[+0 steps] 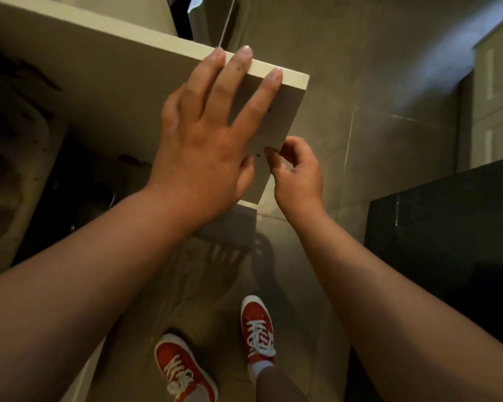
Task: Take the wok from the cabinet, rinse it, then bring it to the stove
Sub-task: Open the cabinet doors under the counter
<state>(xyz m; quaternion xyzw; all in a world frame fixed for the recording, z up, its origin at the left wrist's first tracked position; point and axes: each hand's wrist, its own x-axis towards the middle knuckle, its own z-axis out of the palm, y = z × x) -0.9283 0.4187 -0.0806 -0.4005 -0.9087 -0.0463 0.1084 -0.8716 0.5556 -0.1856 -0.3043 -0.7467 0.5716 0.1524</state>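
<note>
the cabinet door [105,91] is pressed by the flat, spread left hand [206,140], while its lower corner is pinched by the right hand [298,172]. fingers could be caught if the door is swung carelessly. the wok is possibly the dark shape inside; it cannot be told.

The cabinet interior [26,146] at the frame's left is dark; a rounded shape there, perhaps a wok, stays unclear.

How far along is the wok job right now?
Early. The cabinet door stands open, with the left hand flat on it and the right hand at its lower edge. No wok is clearly visible in the dark cabinet interior. Taking it out, rinsing and carrying to the stove remain.
</note>
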